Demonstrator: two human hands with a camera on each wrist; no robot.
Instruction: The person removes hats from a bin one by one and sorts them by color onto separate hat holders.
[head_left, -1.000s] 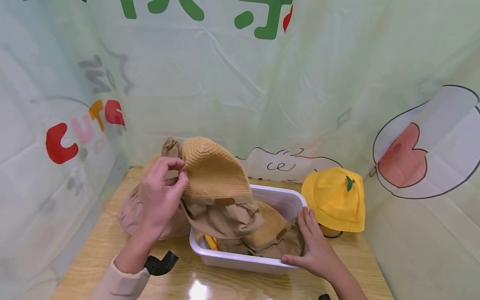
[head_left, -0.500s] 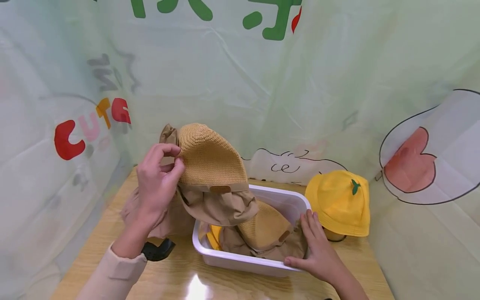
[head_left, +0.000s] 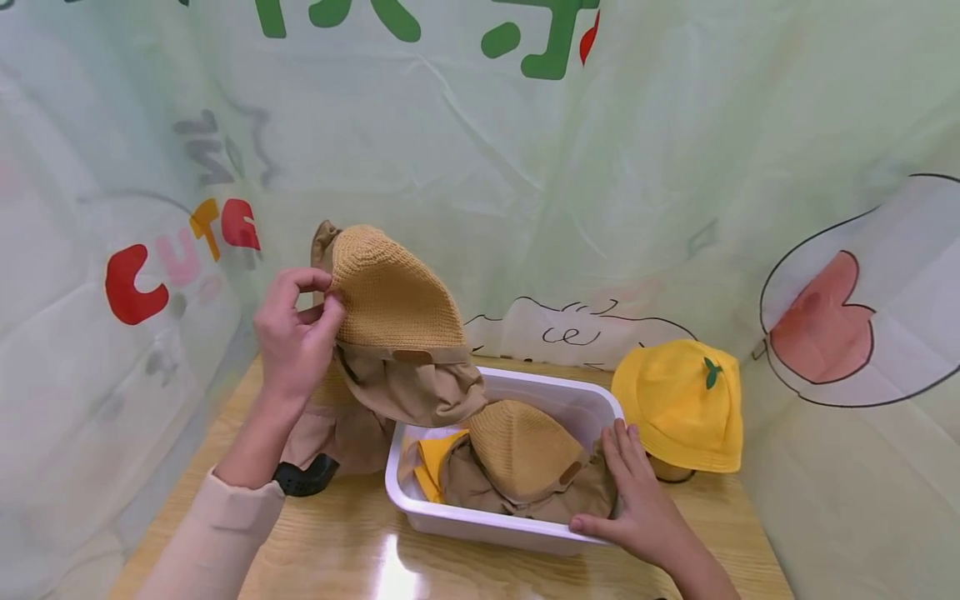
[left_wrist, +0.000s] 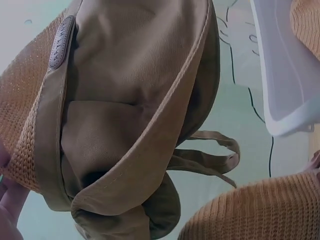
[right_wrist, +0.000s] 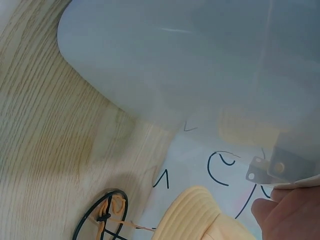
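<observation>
My left hand (head_left: pixel 294 337) pinches the edge of a sun hat (head_left: pixel 397 304), raised above the left side of a white plastic bin (head_left: pixel 510 527). The hat has a tan knitted crown and a gathered brown cloth brim; the left wrist view shows its cloth brim (left_wrist: pixel 120 90) and a small leather tag (left_wrist: pixel 62 42) close up. On the bin's front right corner rests my right hand (head_left: pixel 641 504), fingers along the side rim and thumb on the front rim. Inside the bin lies a similar knitted hat (head_left: pixel 521 446) with a brown brim, beside something yellow (head_left: pixel 429 468).
Behind the bin's right end, a yellow hat (head_left: pixel 678 404) with a green sprout sits on a stand with a black wire foot (right_wrist: pixel 122 210). Left of the bin, partly covered by the raised hat, is another brown-brimmed hat (head_left: pixel 356 442). Printed curtains (head_left: pixel 525 208) surround the wooden table (head_left: pixel 465 575).
My left hand has lifted the sun hat up and to the left, exposing more of the hat and the yellow piece in the bin. My right hand stays on the bin corner.
</observation>
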